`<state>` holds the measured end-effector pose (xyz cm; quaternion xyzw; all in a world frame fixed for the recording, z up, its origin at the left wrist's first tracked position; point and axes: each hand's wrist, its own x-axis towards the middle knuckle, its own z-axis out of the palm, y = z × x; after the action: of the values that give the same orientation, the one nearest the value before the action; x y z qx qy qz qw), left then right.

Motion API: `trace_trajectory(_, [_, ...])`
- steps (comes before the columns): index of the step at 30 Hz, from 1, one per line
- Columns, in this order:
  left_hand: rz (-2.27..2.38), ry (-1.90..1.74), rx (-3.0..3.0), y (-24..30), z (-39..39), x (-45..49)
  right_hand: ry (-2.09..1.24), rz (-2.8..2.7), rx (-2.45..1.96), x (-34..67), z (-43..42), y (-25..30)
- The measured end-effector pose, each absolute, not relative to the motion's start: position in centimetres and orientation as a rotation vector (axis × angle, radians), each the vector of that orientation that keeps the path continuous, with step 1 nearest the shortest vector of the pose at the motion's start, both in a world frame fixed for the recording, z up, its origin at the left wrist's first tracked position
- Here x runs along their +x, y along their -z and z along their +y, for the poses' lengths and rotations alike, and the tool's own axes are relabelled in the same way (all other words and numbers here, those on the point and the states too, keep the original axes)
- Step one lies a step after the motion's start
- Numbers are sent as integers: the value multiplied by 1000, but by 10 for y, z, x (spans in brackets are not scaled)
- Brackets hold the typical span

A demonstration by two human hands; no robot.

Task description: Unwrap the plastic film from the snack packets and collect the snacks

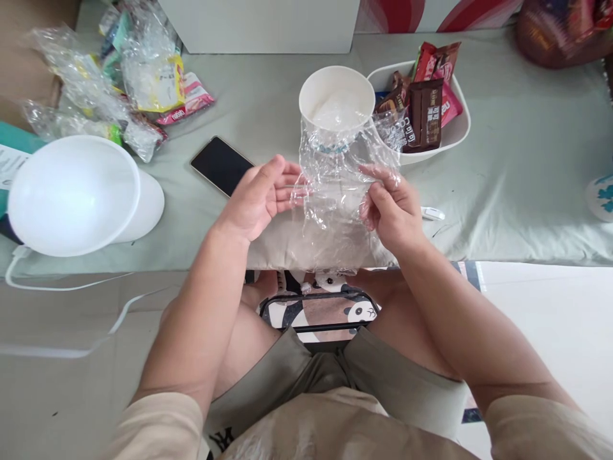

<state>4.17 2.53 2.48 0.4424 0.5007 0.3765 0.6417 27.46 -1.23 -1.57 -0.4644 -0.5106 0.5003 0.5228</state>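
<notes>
A thin clear plastic bag (330, 191) hangs spread between my hands, over the near side of a white paper cup (338, 76). My left hand (261, 195) is turned palm up with its fingers stretched out, and their tips touch or slip behind the plastic's left edge. On the other side, my right hand (393, 207) has its fingers curled against the thumb, closed on the plastic, with the index finger pointing left. Just right of the cup stands a white tub (454, 137) of wrapped snacks, among them a brown packet (426, 115).
A black phone (223, 165) lies beside my left hand. Farther left are a white lamp (76, 191) with a cable and a heap of snack bags (148, 76). A small white object (433, 214) lies right of my right hand. A white box (263, 25) stands at the back.
</notes>
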Motion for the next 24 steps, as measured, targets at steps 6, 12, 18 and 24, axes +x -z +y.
trace_trajectory(6, [1110,-810,1128,-21,19,46,-1278,-1221,-1095,275,-12,12])
trace_trajectory(12, [1274,-1120,1013,-19,25,46,-1239,-1200,-1081,274,-14,16])
trace_trajectory(18, [1063,-601,1092,-23,22,43,-1188,-1326,-1072,273,-17,16])
trace_trajectory(24, [958,-539,1206,-29,14,41,-1093,-1450,-1061,274,-16,19])
